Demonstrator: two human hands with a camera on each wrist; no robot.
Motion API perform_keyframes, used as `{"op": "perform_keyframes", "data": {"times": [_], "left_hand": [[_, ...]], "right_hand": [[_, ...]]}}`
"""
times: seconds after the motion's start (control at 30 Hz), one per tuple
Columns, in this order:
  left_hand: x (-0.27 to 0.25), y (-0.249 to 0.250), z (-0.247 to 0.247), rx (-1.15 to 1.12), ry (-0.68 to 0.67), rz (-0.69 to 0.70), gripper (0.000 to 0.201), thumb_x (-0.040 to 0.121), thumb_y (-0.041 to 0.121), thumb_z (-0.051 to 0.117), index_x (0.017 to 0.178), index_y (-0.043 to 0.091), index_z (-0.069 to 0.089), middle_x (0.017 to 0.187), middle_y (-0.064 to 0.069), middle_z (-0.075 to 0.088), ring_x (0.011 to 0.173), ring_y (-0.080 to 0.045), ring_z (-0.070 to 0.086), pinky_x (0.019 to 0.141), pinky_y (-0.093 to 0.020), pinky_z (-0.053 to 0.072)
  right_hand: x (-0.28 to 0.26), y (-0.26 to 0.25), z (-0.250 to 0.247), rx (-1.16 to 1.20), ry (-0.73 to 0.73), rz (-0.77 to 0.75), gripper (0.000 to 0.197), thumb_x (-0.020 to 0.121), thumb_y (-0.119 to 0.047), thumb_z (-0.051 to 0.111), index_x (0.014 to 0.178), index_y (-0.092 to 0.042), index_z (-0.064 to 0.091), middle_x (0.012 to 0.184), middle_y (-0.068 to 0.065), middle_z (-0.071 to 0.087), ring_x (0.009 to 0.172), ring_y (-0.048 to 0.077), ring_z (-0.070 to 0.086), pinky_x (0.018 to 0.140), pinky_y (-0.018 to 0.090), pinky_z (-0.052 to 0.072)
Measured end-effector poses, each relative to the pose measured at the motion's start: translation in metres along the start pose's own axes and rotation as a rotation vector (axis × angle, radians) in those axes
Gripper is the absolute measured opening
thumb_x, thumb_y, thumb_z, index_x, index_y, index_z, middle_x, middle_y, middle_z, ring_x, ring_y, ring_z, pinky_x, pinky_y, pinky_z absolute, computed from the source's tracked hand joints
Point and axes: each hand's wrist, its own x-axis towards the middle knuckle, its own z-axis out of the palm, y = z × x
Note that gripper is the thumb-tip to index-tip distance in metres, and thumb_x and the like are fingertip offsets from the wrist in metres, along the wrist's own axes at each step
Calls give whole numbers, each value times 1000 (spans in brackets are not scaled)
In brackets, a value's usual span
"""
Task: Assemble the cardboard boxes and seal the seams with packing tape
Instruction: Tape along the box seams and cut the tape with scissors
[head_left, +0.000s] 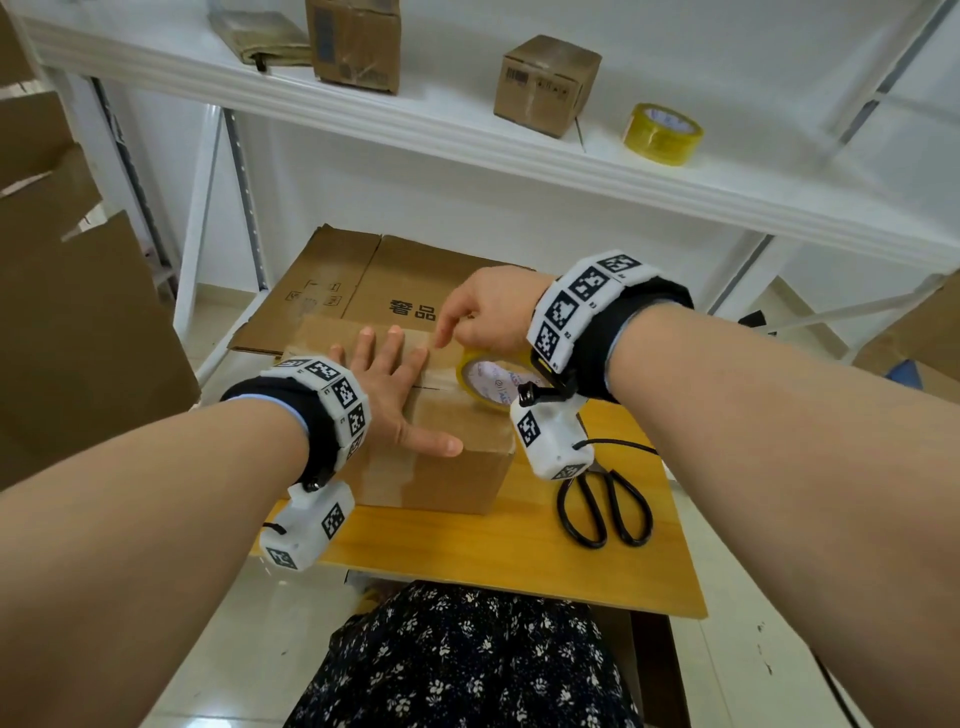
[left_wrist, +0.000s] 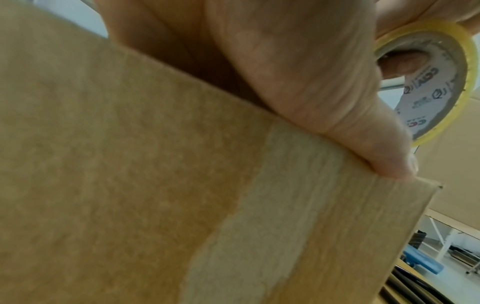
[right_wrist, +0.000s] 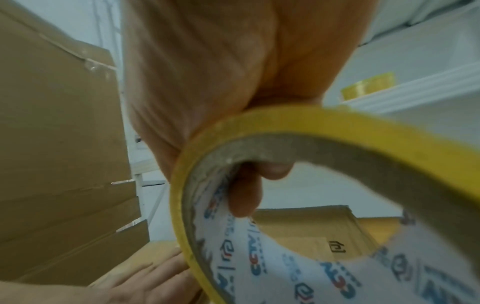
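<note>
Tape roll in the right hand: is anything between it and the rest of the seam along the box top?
Yes: the left hand lies flat on the box top, fingers spread across the seam just left of the tape roll held by the right hand. Nothing else visible blocks it.

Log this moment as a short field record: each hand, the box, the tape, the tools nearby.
left hand: flat, fingers spread, pressing on the box top
right hand: grips the tape roll, index finger extended to the seam
box: closed, on the wooden table, tape strip down its near side
scissors: lying on the table right of the box, untouched
spare tape roll: on the white shelf
</note>
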Motion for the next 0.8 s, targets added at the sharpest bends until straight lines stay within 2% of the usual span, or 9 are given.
{"op": "perform_keyframes", "data": {"times": [0.1,0.17,0.3,0.37,0.43,0.53,0.67,0.77,0.8], "left_hand": [[1,0,0,-8,-2,4,140,41,106,28,146,33,-28,155,-2,-34,141,-31,-31,115,-59,-9],[2,0,0,-11,-3,5,140,40,106,27,147,33,-27,154,-2,-34,141,-32,-31,115,-59,-9],[2,0,0,-9,-1,3,141,38,107,25,147,33,-26,154,-2,-35,141,-32,-31,115,-60,-8],[3,0,1,-13,0,3,142,37,107,24,146,32,-28,154,-2,-35,141,-32,-32,114,-60,-9],[2,0,2,-14,1,1,142,37,107,25,146,32,-29,154,-2,-35,141,-31,-32,114,-60,-9],[2,0,1,-21,-10,-5,142,38,107,26,146,33,-28,154,-1,-35,141,-30,-32,115,-60,-8],[2,1,0,-23,-12,-8,142,38,106,27,146,32,-29,154,-1,-36,141,-31,-32,115,-60,-8],[2,1,1,-30,-11,-14,142,39,106,28,146,32,-29,154,-1,-35,141,-31,-32,114,-60,-8],[2,2,1,-32,-8,-16,142,40,106,28,146,31,-29,154,-1,-35,141,-31,-32,114,-60,-8]], "right_hand": [[6,-7,-3,-94,-105,-27,38,92,-14,47,107,-35,74,112,-13,67,85,8,61,85,28,52],[7,-11,-1,-153,-169,-29,42,93,-11,45,109,-37,74,124,-10,64,91,11,61,89,30,52],[9,-20,6,-239,-241,-23,44,96,-11,42,112,-37,73,125,-11,63,109,16,62,98,36,50],[11,-27,8,-313,-270,-19,41,99,-14,41,118,-36,70,126,-13,63,115,16,60,102,34,48],[16,-31,10,-388,-299,-6,36,102,-19,43,126,-34,65,130,-13,59,118,15,58,100,28,46],[20,-29,9,-415,-315,49,30,100,-25,49,124,-25,67,131,-4,61,114,18,60,85,29,45],[23,-21,12,-495,-379,97,32,101,-27,48,129,-21,63,137,2,57,118,21,58,84,29,43],[28,-20,12,-422,-420,116,34,102,-27,48,130,-17,63,139,5,57,123,24,57,76,24,45],[28,-20,13,-407,-415,124,34,101,-26,50,129,-14,64,138,7,58,123,26,57,77,25,46]]}}
